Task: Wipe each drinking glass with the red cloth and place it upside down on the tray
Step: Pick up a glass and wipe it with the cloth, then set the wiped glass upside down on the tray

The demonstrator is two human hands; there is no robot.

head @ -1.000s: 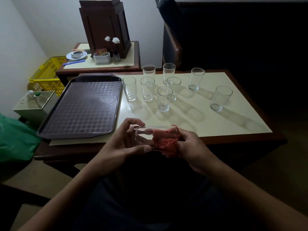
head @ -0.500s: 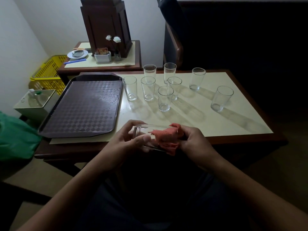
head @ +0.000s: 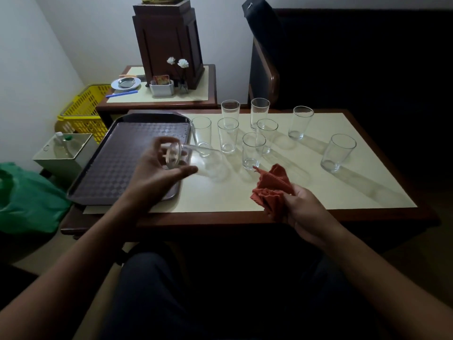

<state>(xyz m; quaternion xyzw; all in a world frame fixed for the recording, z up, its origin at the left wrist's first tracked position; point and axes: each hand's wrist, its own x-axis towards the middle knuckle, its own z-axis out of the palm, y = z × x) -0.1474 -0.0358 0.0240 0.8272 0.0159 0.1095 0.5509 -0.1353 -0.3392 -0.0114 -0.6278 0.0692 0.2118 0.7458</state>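
Clock directions take the counter (head: 245,200) as the face, with 12 at its far edge.

1. Left hand (head: 157,173): raised over the tray's 3 o'clock edge. Its fingers (head: 186,171) curl round the base end of one glass, thumb underneath.
2. Glass (head: 196,163): clear, held on its side, thick base in the palm, mouth pointing toward 3 o'clock. It is blurred, and whether it touches the tray cannot be told.
3. Right hand (head: 304,212): at 6 o'clock, by the counter's near edge. Its fingers (head: 289,200) are closed on the cloth, which is bunched in the grip.
4. Cloth (head: 272,187): red and crumpled. It sticks up out of the right hand toward 11 o'clock, apart from the held glass and just at 5 o'clock of the nearest standing glass.
5. Tray (head: 110,173): dark, checker-patterned, at 9 o'clock on the counter. No glass stands on it.
6. Standing glasses (head: 253,150): eight, all mouth up. Six are clustered from the centre toward 12 o'clock, one at 1 o'clock, and one alone at 3 o'clock.
7. Side table (head: 159,100): beyond the tray at 11 o'clock. It carries a tall dark wooden box (head: 169,45), white flowers (head: 177,62), a white holder (head: 161,88), a plate (head: 126,83) and a blue pen (head: 122,94).
8. Floor, 9 to 10 o'clock: yellow basket (head: 83,111), pale bin (head: 66,150) with a bottle inside, green bag (head: 27,200).
9. Dark chair (head: 264,77): at 12 o'clock behind the counter.
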